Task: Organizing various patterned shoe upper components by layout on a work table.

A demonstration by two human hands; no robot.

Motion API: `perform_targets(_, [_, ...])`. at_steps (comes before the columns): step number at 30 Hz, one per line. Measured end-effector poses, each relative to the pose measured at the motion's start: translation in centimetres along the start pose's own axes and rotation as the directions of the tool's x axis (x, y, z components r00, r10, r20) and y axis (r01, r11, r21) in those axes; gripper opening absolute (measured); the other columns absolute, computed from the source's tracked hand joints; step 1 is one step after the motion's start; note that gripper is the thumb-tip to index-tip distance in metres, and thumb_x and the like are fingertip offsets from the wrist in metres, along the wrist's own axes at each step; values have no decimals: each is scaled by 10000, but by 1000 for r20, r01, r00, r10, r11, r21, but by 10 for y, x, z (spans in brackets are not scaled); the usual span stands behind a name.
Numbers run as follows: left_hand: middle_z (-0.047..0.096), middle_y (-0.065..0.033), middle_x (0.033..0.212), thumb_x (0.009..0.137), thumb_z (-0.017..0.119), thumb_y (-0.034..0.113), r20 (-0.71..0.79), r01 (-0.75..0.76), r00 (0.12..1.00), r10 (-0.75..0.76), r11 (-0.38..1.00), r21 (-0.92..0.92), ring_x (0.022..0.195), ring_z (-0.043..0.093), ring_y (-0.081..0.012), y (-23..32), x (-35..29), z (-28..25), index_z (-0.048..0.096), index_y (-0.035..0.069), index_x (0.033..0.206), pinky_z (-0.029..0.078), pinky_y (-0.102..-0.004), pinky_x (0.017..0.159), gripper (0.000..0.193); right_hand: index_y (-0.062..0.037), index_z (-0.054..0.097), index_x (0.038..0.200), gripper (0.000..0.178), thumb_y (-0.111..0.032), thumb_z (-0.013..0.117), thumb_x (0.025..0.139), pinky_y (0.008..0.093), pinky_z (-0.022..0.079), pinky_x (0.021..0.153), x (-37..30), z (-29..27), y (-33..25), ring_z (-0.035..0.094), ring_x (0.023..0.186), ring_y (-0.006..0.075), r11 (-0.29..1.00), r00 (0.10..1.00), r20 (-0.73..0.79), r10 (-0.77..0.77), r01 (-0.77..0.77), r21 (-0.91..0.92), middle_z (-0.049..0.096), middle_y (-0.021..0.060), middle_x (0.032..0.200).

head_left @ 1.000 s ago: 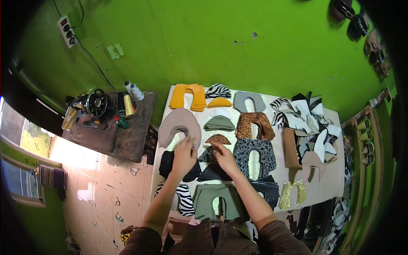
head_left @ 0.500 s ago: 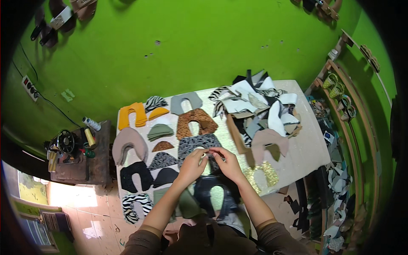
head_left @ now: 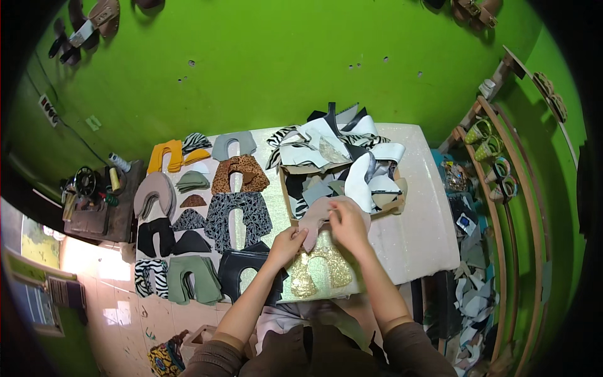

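Thumb and fingers of the left hand (head_left: 287, 245) are pinching the tip of one leg of a pink arched piece (head_left: 316, 217) in the head view. The right hand (head_left: 349, 223) is reaching across the other side of the curve, fingers loosely spread; whether it is gripping or only touching, I cannot tell. The pink piece is lying between the two hands, overlapping the near side of a carton (head_left: 286, 196) just beyond them. Pinched by that narrow leg alone, it is probably going to be sagging or creasing, so good handling is calling for the right hand to be supporting the broad curve while the left is guiding the tip lightly. Loose white offcuts (head_left: 358, 179) are poking up close beyond the right hand, so snagging is a likely risk there. Just below the hands, a gold glittery arch (head_left: 333, 273) is lying on the bench (head_left: 418, 213); low sweeps are risking nudging it. Left of the left hand, black cut pieces (head_left: 229, 267) are sitting near the forearm.
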State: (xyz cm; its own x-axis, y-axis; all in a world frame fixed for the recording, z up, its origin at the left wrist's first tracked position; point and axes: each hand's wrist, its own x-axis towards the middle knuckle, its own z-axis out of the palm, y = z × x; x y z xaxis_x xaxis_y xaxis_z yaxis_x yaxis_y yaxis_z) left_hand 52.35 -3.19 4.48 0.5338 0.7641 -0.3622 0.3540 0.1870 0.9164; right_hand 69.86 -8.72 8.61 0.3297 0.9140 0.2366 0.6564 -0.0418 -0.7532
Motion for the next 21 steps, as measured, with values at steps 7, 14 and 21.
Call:
perform_targets(7, [606,-43,824,877,574,188,-80,-78,994,71,992,-98,704,532,-72,-3,-2,11,584,-46,993,431,-209,619,261,-3,546,1046,455,-370,595,783,431,434,829,18,-31,28,525,1003,356,724,905,93,415,-267,-636,576,212,1016])
perform_targets(14, [611,-41,908,864,582,127,47,-44,997,57,970,-239,774,551,-73,-3,-34,13,562,-21,1059,441,-213,695,246,-33,551,1074,503,-414,636,756,415,443,814,18,-49,53,582,906,331,887,902,226,368,-267,-376,623,170,923])
perform_targets(21, [615,-29,933,853,607,124,222,40,975,9,975,-217,812,572,-84,-26,-53,17,548,-7,1083,454,-215,727,272,-56,567,1130,535,-414,652,743,412,430,864,14,-41,40,551,1020,336,933,969,202,144,-65,-353,575,197,1091])
